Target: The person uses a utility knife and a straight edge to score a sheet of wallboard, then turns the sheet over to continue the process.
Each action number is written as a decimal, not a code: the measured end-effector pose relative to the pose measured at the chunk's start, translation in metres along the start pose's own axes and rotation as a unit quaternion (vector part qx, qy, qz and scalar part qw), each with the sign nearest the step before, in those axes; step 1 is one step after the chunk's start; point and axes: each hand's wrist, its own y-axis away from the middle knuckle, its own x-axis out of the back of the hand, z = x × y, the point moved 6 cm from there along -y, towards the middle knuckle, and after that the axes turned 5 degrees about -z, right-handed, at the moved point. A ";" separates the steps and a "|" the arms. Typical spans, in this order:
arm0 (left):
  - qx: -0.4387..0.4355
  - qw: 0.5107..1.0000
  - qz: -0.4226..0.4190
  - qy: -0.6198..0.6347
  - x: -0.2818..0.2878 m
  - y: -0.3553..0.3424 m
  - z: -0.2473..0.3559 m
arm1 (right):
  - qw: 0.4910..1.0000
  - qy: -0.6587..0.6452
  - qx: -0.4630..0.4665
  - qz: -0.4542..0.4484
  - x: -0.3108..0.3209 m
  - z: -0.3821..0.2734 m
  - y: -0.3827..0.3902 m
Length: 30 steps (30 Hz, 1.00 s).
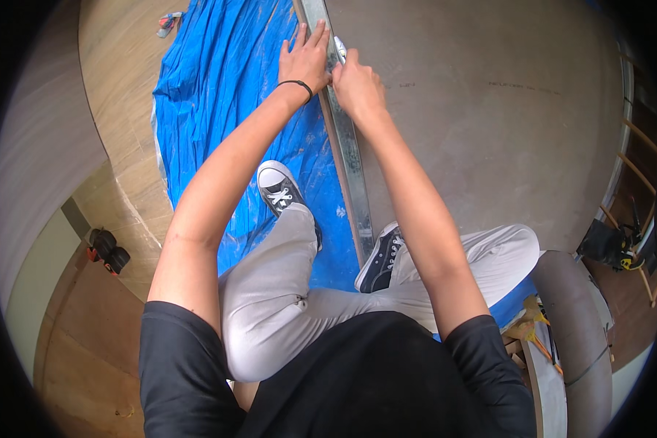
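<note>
A long grey metal strip [350, 164] runs along the left edge of a large grey board [482, 139]. My left hand [305, 60], with a dark band at its wrist, lies on the strip's far part with fingers spread, pressing it down. Close beside it, my right hand [358, 84] is closed around a slim utility knife [340, 48], whose white end sticks out beyond the fist. The knife is held against the strip's right side; its blade is hidden by the hand.
A crumpled blue tarp [219, 109] covers the floor left of the board. My sneakers [276, 186] are on either side of the board's edge. A thick grey roll [573, 328] stands at the right. Black-and-red items [108, 252] lie far left, a small red-and-grey item [169, 24] near the top.
</note>
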 end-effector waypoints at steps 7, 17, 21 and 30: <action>-0.012 1.000 0.016 -0.024 -0.003 -0.002 -0.001 | 0.999 -0.019 -0.037 0.007 -0.010 -0.007 -0.005; 0.018 0.995 -0.061 0.078 0.017 0.006 0.010 | 0.993 -0.009 -0.072 -0.090 -0.039 0.050 0.093; 0.016 0.997 -0.060 0.051 0.015 0.005 0.010 | 0.977 0.016 -0.137 -0.164 -0.077 0.106 0.206; 0.034 0.998 -0.056 -0.006 0.004 0.000 0.005 | 0.996 -0.071 -0.034 -0.030 -0.012 0.043 0.111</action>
